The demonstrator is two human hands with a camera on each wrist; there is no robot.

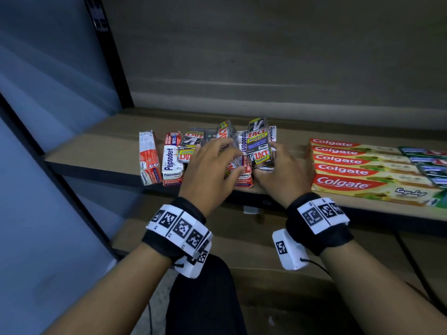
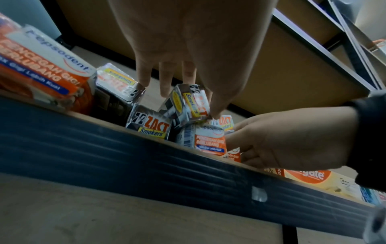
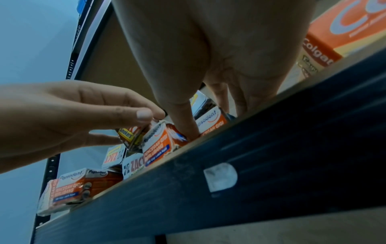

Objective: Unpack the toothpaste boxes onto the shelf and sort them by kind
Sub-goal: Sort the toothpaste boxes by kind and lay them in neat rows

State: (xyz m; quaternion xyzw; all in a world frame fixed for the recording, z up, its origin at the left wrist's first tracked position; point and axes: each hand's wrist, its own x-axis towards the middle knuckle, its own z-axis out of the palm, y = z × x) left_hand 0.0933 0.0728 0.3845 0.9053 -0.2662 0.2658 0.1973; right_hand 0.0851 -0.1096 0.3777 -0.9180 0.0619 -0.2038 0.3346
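Observation:
On the wooden shelf (image 1: pixel 96 146) my left hand (image 1: pixel 233 155) pinches a small dark Zact box (image 1: pixel 227 131) between thumb and fingertips, tilted above the pile; the left wrist view shows the same Zact box (image 2: pixel 183 105) lifted off the others. My right hand (image 1: pixel 266 158) grips a red-and-white Pepsodent box (image 3: pixel 211 120) between thumb and fingers, and a second Zact Smokers box (image 1: pixel 260 143) leans on top of it. Another Pepsodent box (image 1: pixel 244 153) lies between my hands. Two Pepsodent boxes (image 1: pixel 171 160) and a flat Zact box (image 1: pixel 189 146) sit left of my left hand.
A row of long Colgate boxes (image 1: pixel 350 165) lies flat to the right of my right hand, with green boxes (image 1: pixel 425 163) beyond them. A black upright post (image 1: pixel 113 68) stands at the shelf's back left. The shelf's dark front edge (image 2: pixel 146 165) runs below both hands.

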